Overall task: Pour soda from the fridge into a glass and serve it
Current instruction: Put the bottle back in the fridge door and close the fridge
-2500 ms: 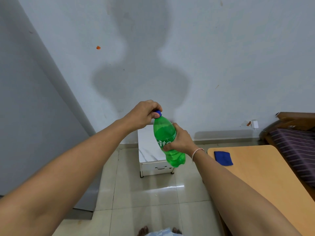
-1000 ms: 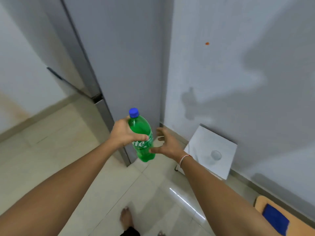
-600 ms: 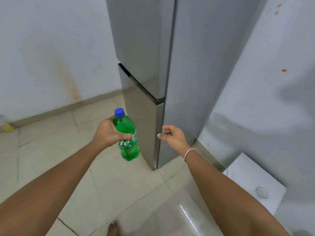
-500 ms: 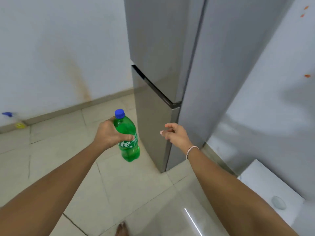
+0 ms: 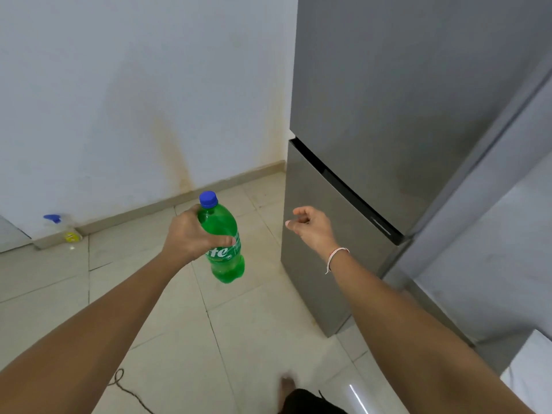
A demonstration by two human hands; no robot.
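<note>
My left hand [image 5: 191,234] grips a green soda bottle [image 5: 224,255] with a blue cap, held upright over the tiled floor. My right hand [image 5: 310,225] is empty, fingers loosely curled, reaching toward the front of the grey two-door fridge [image 5: 388,115]. Both fridge doors are shut; the dark seam between them runs just right of my right hand. The glass is out of view.
A white wall with rust-coloured stains stands on the left. A spray bottle [image 5: 64,231] with a blue trigger sits at its base. The corner of a white low table [image 5: 534,372] shows at the bottom right. A dark cord [image 5: 128,389] lies on the floor near my foot.
The view has swung left from the low table to the fridge front. The bottle passed from my right hand to my left, and my right hand has let go and moved toward the fridge.
</note>
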